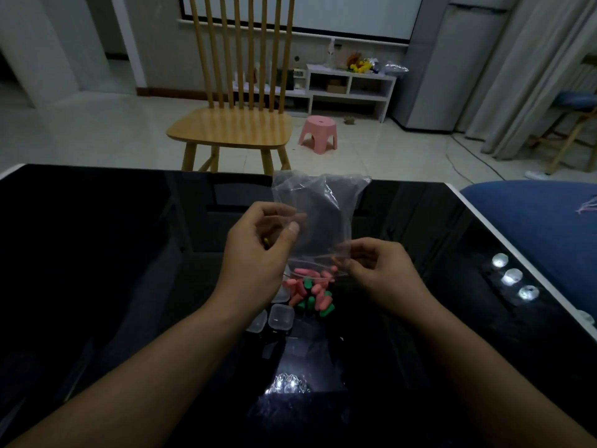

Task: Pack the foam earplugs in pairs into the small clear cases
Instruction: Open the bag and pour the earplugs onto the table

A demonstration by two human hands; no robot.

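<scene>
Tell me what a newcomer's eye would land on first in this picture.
First, the clear plastic bag held up over the middle of the black table, pinched by the left hand and the right hand. Just below it, a bright heap of pink and green earplugs lies on the tabletop, with small clear cases beside it. Behind the table stands a wooden chair.

Glossy black table (129, 253), crinkled clear plastic bag (319, 205)
</scene>
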